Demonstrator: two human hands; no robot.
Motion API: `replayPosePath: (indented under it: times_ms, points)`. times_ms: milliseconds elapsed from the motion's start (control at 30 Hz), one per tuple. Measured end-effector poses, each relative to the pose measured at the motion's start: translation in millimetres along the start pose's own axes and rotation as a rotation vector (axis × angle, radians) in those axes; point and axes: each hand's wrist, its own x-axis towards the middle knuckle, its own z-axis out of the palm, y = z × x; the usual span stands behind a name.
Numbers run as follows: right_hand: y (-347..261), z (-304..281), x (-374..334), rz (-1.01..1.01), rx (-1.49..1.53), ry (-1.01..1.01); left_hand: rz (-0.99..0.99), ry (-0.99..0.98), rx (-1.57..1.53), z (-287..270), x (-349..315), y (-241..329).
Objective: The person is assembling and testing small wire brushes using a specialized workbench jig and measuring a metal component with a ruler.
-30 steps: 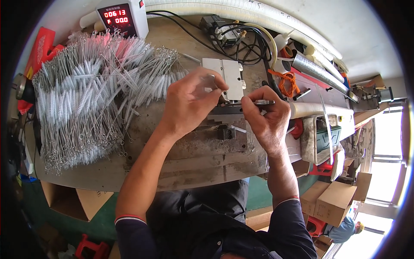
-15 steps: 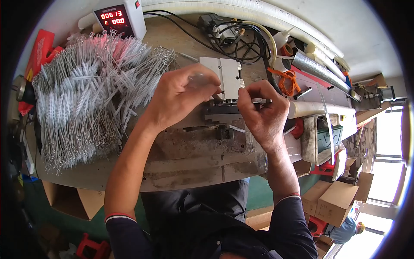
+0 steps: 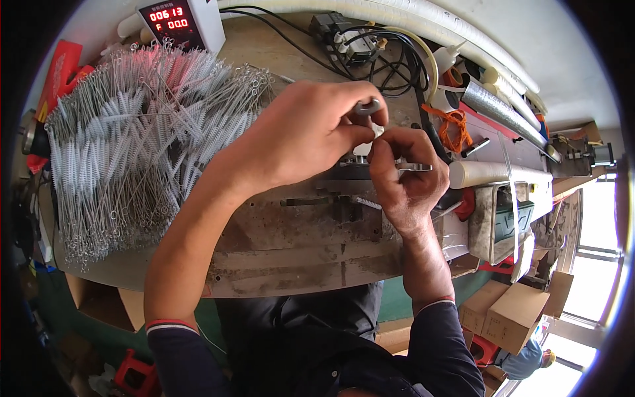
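Observation:
My left hand [image 3: 317, 132] is closed over the machine at the middle of the bench, its thumb and fingers pinching a grey curved metal piece [image 3: 368, 106]. Close by on the right, my right hand [image 3: 411, 173] is closed too, with a slim flat metal piece [image 3: 415, 167] jutting from its curled fingers. The fingertips of both hands nearly meet; what lies between them is too small to make out. Behind the hands, the white block of the machine [image 3: 361, 148] is mostly hidden. A small white-bristled brush [image 3: 368, 202] lies on the bench below my right hand.
A large heap of wire-handled brushes [image 3: 132, 152] covers the bench's left side. Behind it stands a counter box with a red display [image 3: 173, 25]. Black cables [image 3: 390, 66], orange string [image 3: 453, 129] and white tubes [image 3: 489, 173] lie at the back and right. Cartons [image 3: 516, 314] stand lower right.
My left hand has moved right, up to my right hand, and now covers most of the white block. The grey curved piece now shows in it. My right hand has shifted slightly.

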Motion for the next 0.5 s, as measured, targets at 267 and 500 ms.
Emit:
replayPosePath:
  times_ms: [267, 500]
  points:
    - [12.3, -1.6, -3.6, -0.266, -0.033, 0.041, 0.091, -0.16, 0.093, 1.0, 32.2, -3.0]
    - [7.3, -10.3, -12.3, -0.249, -0.17, 0.028, 0.209, -0.248, 0.097, 6.7, 35.7, -2.4]
